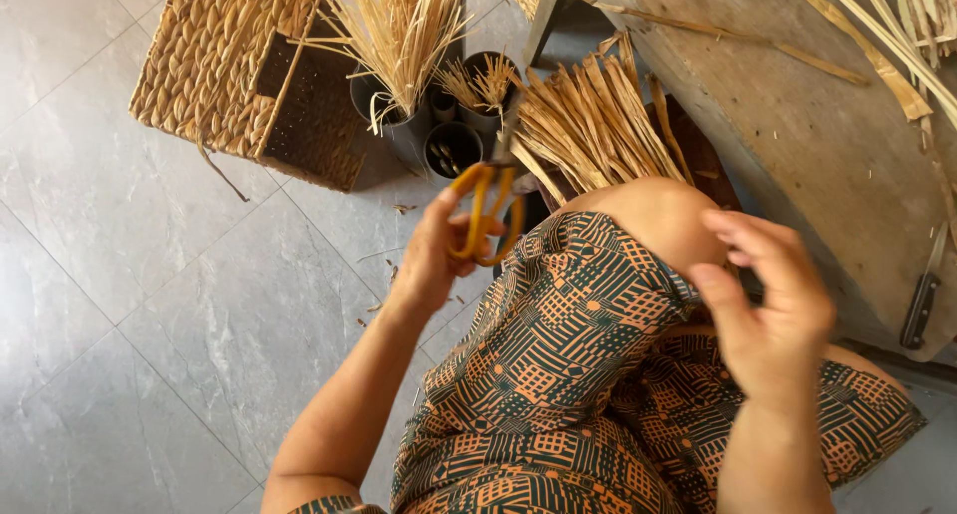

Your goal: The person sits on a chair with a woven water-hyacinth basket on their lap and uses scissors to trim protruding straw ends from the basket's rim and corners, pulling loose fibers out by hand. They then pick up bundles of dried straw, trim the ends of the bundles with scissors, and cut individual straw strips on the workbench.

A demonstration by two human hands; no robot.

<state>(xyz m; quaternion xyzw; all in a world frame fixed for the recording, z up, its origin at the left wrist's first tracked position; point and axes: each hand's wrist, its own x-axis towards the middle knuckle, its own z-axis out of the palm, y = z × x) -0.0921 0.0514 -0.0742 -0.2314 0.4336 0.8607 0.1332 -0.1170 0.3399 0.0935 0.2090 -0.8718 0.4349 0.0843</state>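
Two hands up: left hand (434,260) grips yellow scissors (485,215), blades pointing away toward the straw bundle (588,115) just beyond. Right hand (773,310) is loosely curled, empty, over the knee (653,220).

**One head-worn view, looking straight down**

There is a single camera, worn on the person's head and tilted steeply downward over the lap. It sits close: the patterned garment (588,374) fills the lower centre of the frame, with both forearms entering from the bottom edge. The grey tiled floor (120,305) takes the left half, seen almost from directly above. A wooden board (797,135) runs along the upper right, and a woven basket (219,55) is cut off by the top edge at upper left.
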